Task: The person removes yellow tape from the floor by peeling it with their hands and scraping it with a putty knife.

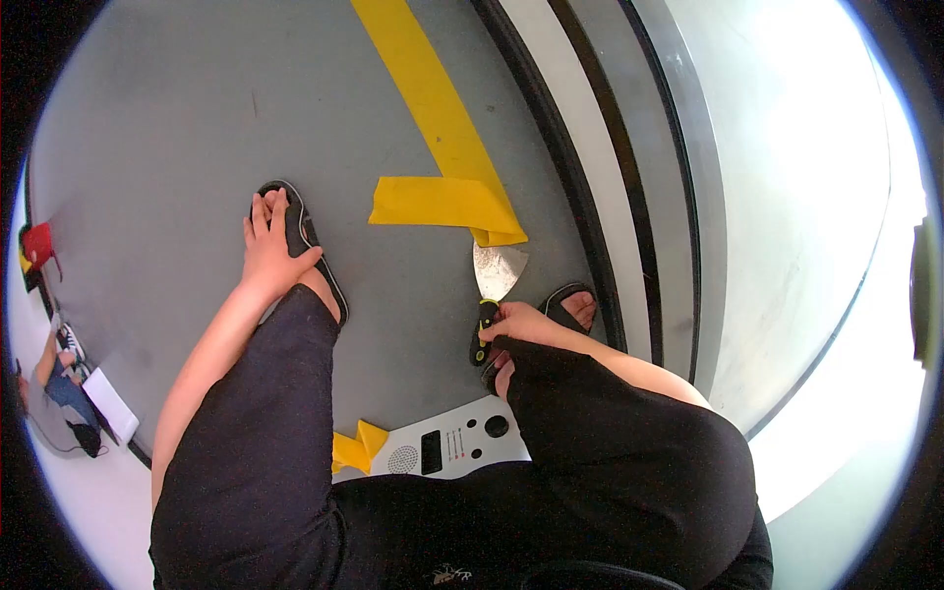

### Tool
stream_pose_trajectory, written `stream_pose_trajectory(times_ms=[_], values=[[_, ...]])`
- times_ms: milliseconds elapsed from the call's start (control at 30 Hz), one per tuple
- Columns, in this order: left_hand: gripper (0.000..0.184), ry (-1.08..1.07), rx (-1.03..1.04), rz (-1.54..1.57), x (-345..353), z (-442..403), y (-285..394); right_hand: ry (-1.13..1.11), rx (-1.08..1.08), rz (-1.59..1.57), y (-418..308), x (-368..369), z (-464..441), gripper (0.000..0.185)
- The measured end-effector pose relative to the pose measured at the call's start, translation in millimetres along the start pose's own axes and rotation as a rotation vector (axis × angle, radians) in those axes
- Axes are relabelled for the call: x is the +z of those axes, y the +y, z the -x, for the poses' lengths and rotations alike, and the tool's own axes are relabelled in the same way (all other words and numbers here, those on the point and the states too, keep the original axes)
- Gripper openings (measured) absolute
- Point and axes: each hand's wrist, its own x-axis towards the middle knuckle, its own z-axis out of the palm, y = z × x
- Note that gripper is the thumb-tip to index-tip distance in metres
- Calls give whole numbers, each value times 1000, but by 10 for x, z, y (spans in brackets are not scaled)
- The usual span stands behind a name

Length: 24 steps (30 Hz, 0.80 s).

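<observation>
My right hand (pixel 521 323) is closed around the black-and-yellow handle of a putty knife (pixel 500 269). Its metal blade points away from me and meets the folded lower end of a wide yellow tape strip (pixel 433 98) on the grey floor. One piece of the tape is folded over and sticks out to the left. With fingers stretched out, my left hand (pixel 271 246) rests over my left foot, which wears a black sandal (pixel 300 221). Nothing is held in it. The other sandal (pixel 560 305) shows partly behind my right hand.
Below, between my legs, lies a white panel (pixel 457 440) with a speaker grille, a small display and round knobs. Crumpled yellow tape (pixel 360 447) is beside it. A curved striped edge (pixel 590 147) borders the floor at right. Another person (pixel 64 388) sits at far left.
</observation>
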Motion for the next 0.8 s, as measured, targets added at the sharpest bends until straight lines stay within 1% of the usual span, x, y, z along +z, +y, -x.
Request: stream_pose_trajectory(times_ms=[33,67,133,167,233,300,333,367,433,467,500,567,600,633,700,733,767,800], values=[[104,-11,-18,5,-25,9,19,-17,-29,95,51,-25,-54,21],[104,-10,-17,5,-54,15,46,-16,-30,96,110,-40,-90,21],[104,-66,-89,20,-115,23,113,-232,-40,528,38,8,-40,26],[104,-65,-87,21,-102,17,107,-230,-41,528,100,-21,-74,26],[104,-36,-48,7,-58,13,44,-29,-128,466,165,-38,-119,49],[105,-8,-19,9,-9,9,-19,-31,-31,180,39,-90,-60,22],[105,20,10,13,-8,9,-24,-141,49,-98,-15,-37,18,20],[105,20,12,13,-8,8,-20,-139,49,-99,-50,-4,45,20],[106,-22,-47,28,-20,12,28,-341,133,92,-56,39,48,22],[106,-21,-46,29,-35,15,43,-292,26,258,-33,55,45,23],[107,-24,-59,26,-52,20,57,-290,25,258,12,37,17,23],[107,-28,-71,24,-58,22,58,-168,-95,41,140,-32,-68,24],[108,-12,-55,24,-47,21,42,-168,-21,-107,96,-74,-70,24],[108,5,-38,26,-31,20,24,-168,-21,-106,79,-67,-49,24],[108,5,-28,24,0,11,-10,-230,-88,83,30,-37,14,24],[108,5,-18,21,9,4,-24,-308,-1,107,73,-27,-36,25],[108,7,-16,21,13,-1,-35,-306,-3,107,71,-16,-29,25],[108,6,-14,18,10,-2,-37,-262,-41,252,63,-6,-18,26]])
